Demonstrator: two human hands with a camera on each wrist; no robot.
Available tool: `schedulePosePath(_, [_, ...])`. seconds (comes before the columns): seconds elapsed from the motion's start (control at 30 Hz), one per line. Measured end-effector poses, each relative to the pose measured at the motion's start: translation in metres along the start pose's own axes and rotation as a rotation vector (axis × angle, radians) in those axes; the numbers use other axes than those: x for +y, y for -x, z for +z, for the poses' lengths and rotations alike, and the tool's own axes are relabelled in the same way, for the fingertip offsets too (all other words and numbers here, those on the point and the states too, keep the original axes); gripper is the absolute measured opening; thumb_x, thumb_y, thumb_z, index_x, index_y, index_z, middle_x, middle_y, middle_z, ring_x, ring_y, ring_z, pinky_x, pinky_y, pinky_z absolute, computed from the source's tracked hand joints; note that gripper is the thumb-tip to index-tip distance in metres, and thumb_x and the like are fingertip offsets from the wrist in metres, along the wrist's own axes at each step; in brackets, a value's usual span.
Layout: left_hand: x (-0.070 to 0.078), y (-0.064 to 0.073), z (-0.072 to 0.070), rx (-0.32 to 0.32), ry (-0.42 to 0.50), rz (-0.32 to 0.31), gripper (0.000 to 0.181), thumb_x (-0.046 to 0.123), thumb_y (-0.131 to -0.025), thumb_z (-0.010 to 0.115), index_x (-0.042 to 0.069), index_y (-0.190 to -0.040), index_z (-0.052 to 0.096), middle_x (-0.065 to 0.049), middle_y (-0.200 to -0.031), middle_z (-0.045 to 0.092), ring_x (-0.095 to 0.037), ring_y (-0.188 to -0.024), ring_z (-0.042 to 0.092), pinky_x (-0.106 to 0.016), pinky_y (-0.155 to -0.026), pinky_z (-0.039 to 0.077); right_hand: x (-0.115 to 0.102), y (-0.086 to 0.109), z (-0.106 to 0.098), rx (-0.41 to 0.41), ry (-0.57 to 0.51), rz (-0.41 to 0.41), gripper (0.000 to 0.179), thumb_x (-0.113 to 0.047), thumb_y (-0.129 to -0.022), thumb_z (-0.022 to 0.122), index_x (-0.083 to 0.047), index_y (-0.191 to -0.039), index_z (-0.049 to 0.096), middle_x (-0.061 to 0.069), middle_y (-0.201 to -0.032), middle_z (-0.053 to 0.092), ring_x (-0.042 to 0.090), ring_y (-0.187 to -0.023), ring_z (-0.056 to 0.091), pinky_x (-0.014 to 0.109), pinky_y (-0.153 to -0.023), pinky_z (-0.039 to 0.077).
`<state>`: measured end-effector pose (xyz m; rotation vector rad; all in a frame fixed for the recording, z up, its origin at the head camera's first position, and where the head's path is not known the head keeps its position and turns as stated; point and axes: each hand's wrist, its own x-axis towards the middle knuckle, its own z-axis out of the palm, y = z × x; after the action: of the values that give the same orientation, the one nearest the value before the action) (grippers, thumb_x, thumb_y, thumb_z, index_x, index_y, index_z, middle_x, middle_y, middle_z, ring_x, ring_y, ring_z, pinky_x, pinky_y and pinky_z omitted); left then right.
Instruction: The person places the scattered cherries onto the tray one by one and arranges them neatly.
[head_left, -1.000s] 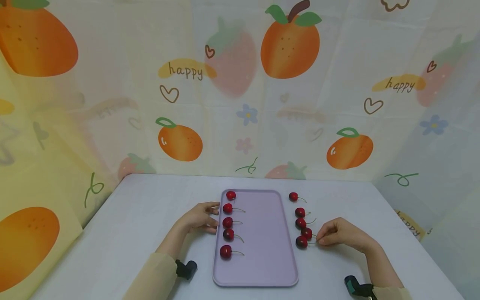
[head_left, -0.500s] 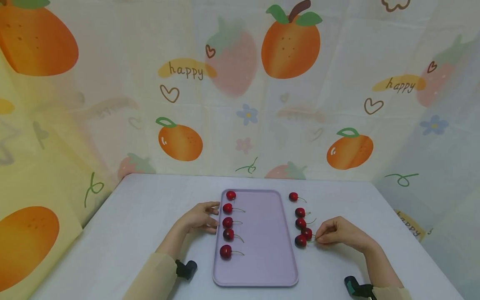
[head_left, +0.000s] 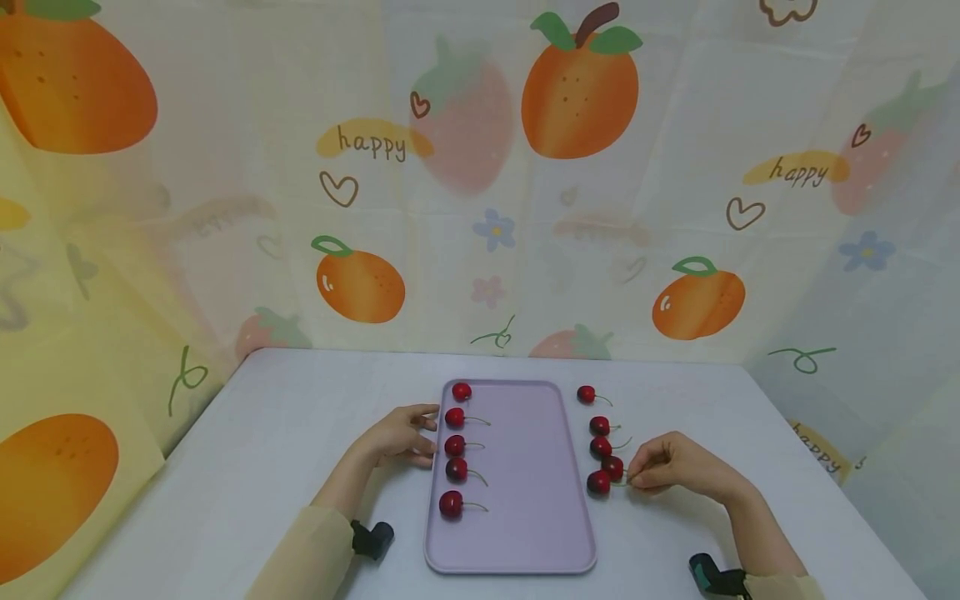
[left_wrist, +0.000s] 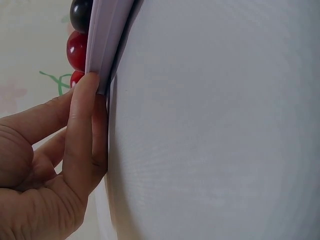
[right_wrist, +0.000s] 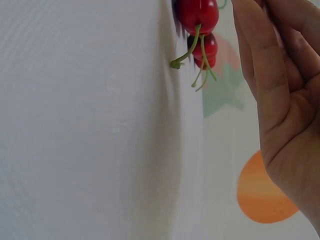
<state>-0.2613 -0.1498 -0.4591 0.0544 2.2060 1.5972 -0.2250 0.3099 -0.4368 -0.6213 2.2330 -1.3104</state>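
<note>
Several red cherries stand in a column along the left side of a lilac tray (head_left: 517, 533); the nearest cherry (head_left: 451, 504) has its stem pointing right. My left hand (head_left: 397, 433) touches the tray's left edge, and its fingertips meet the rim in the left wrist view. Right of the tray lies a second column of cherries on the table. There my right hand (head_left: 678, 468) pinches with thumb and finger by the stem of the front cherry (head_left: 598, 483). Another cherry (head_left: 612, 468) lies close behind it. In the right wrist view my right fingertips are cut off.
A white cloth covers the table (head_left: 675, 550), whose far edge meets a fruit-print curtain (head_left: 585, 275). Farther back in the right column are other cherries, among them the farthest cherry (head_left: 587, 395). Black devices (head_left: 372, 540) are worn on both wrists.
My right hand has moved slightly left, and the front cherry has shifted left with it, toward the tray. My left hand and the cherries on the tray have stayed put.
</note>
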Motion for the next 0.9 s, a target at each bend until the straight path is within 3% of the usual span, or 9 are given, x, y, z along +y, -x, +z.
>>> schedulePosePath(0.2, [0.001, 0.001, 0.001, 0.005, 0.031, -0.002, 0.078, -0.014, -0.079, 0.066, 0.002, -0.150, 0.038, -0.022, -0.128, 0.050, -0.018, -0.080, 0.063, -0.031, -0.069, 0.066, -0.009, -0.003, 0.000, 0.001, 0.042, -0.011, 0.019, -0.015, -0.091, 0.068, 0.002, -0.099, 0.073, 0.027, -0.098, 0.073, 0.012, -0.075, 0.069, 0.028, -0.072, 0.065])
schedulePosePath(0.5, [0.001, 0.001, 0.001, 0.010, 0.020, 0.000, 0.077, -0.013, -0.080, 0.066, 0.002, -0.150, 0.038, -0.022, -0.129, 0.051, -0.018, -0.080, 0.064, -0.032, -0.070, 0.066, -0.024, -0.011, -0.003, 0.044, 0.069, -0.024, 0.019, -0.015, -0.090, 0.069, 0.002, -0.099, 0.072, 0.024, -0.097, 0.073, 0.014, -0.081, 0.071, 0.029, -0.075, 0.065])
schedulePosePath(0.9, [0.000, 0.001, 0.000, 0.003, 0.022, 0.004, 0.077, -0.012, -0.080, 0.066, 0.002, -0.150, 0.037, -0.022, -0.130, 0.050, -0.017, -0.079, 0.064, -0.032, -0.070, 0.066, -0.037, -0.039, -0.003, 0.071, 0.071, -0.042, 0.019, -0.018, -0.090, 0.070, -0.002, -0.099, 0.073, 0.016, -0.095, 0.075, 0.023, -0.085, 0.072, 0.027, -0.079, 0.064])
